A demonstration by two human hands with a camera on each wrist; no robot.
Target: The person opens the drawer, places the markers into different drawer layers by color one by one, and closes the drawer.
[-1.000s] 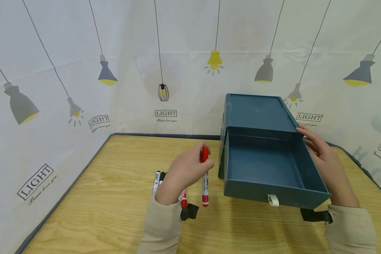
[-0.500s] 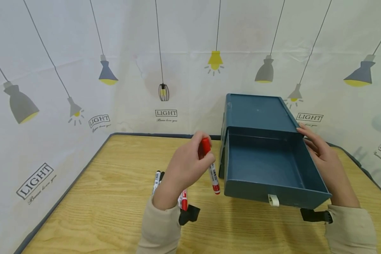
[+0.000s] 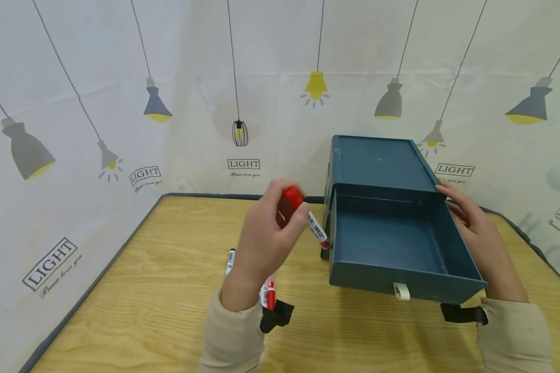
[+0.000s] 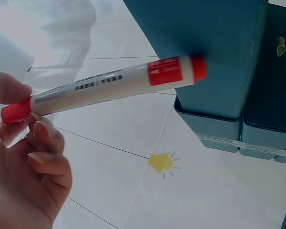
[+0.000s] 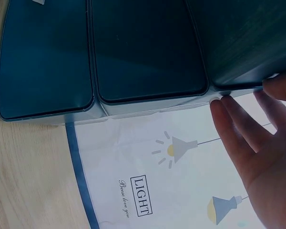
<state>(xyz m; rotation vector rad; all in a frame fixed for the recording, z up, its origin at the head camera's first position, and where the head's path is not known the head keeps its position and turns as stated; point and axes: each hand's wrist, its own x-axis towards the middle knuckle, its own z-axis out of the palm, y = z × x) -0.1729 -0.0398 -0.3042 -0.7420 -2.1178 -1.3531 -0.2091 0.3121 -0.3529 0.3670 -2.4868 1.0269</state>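
My left hand (image 3: 263,238) pinches a red-capped whiteboard marker (image 3: 318,230) by its cap, between thumb and fingers. The marker slants down to the right, its red end overlapping the left wall of the drawer in the head view. In the left wrist view the white barrel (image 4: 100,88) stretches toward the blue drawer side (image 4: 209,28). My right hand (image 3: 480,243) rests its fingers against the right side of the blue drawer unit (image 3: 378,163), with the thumb by the drawer's edge in the right wrist view. The pulled-out top drawer (image 3: 387,241) holds nothing.
More markers lie on the wooden table (image 3: 168,269), partly hidden behind the left wrist: one with a black end (image 3: 231,259) and a red one (image 3: 268,292). Two closed drawers (image 5: 148,52) show below the top one. A lamp-printed cloth (image 3: 280,114) hangs behind.
My left hand has lifted the marker, and the marker has swung from upright to slanting, its lower end moving right to the drawer's left wall. My right hand has stayed in place.
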